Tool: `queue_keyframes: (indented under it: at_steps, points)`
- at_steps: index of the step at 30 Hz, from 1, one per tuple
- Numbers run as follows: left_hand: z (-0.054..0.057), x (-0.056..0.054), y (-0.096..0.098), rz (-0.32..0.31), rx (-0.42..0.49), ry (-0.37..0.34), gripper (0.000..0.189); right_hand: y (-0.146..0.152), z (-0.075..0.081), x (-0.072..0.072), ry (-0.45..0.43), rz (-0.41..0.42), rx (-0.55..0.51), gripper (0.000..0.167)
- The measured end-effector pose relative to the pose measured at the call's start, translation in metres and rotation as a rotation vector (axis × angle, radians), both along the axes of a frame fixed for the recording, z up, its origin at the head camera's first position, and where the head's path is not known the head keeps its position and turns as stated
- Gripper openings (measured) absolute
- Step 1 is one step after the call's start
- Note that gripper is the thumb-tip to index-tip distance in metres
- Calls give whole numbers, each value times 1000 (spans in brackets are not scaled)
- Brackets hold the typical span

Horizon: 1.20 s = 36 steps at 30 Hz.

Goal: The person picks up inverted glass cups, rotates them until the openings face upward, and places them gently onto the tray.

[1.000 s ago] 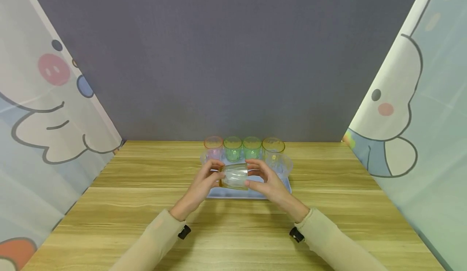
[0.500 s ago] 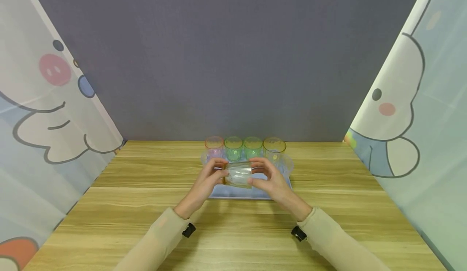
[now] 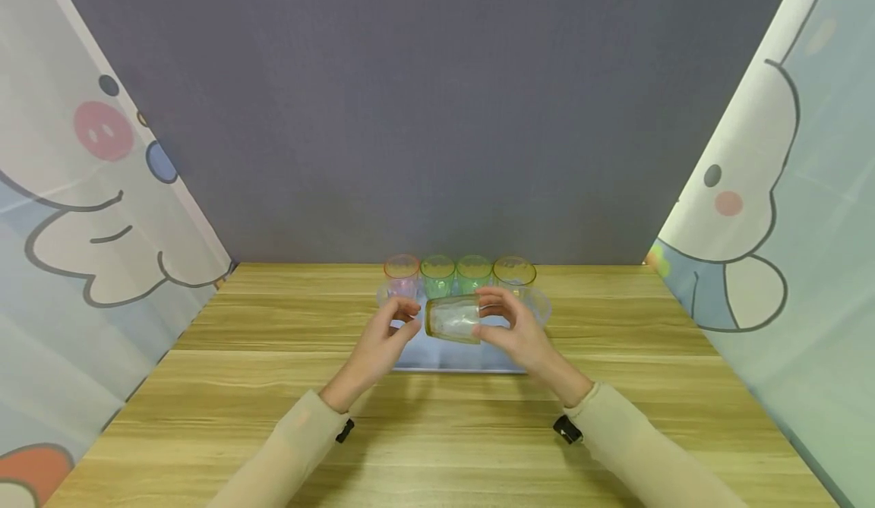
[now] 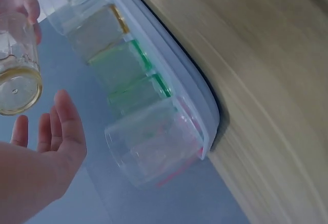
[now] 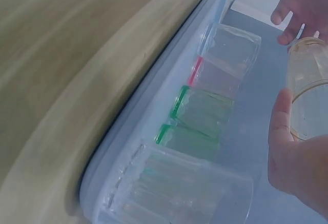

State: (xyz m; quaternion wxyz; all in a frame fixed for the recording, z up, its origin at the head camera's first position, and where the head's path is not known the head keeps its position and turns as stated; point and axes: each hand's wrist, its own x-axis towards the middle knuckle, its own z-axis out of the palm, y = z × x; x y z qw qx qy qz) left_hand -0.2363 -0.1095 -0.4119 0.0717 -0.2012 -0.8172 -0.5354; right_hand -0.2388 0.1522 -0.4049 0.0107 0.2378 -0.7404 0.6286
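A clear glass (image 3: 453, 318) with an amber-tinted edge lies sideways in the air over the front of a pale blue tray (image 3: 458, 360). My right hand (image 3: 522, 341) grips its right end between thumb and fingers. Beside the amber end, my left hand (image 3: 374, 347) is held apart from the glass, its fingers relaxed and slightly bent around nothing. The left wrist view shows a gap between the left hand (image 4: 51, 152) and the glass (image 4: 19, 70). Behind, in a row on the tray, stand a pink-rimmed glass (image 3: 401, 269), two green glasses (image 3: 437, 274) and an amber-rimmed glass (image 3: 514, 271).
A clear cup (image 4: 148, 147) stands at the tray's left end, and a larger clear ribbed cup (image 5: 179, 188) at its right end. The tray rests on a wooden table (image 3: 273, 371) against a dark grey panel (image 3: 437, 113). Printed curtains (image 3: 731, 265) flank both sides.
My left hand has let go of the glass and drawn a little to the left. The right hand has carried the glass slightly right and up, exposing its amber end.
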Motion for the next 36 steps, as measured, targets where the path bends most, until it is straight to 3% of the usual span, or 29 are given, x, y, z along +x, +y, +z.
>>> queue_keyframes:
  at_steps: [8,14,22,31,36]
  points:
    - [-2,1,-3,38,-183,171,16,4,5,-1,-17,-22,25,59]
    - [-10,-3,-10,75,-430,283,13,7,6,-3,-13,-57,72,59]
    - [-18,-6,-17,37,-702,462,22,7,10,-4,42,-113,130,57]
    - [-26,-7,-19,-44,-889,553,21,6,19,-3,71,-168,232,57]
    - [-30,-8,-21,-74,-964,528,21,3,23,-3,67,-187,277,58]
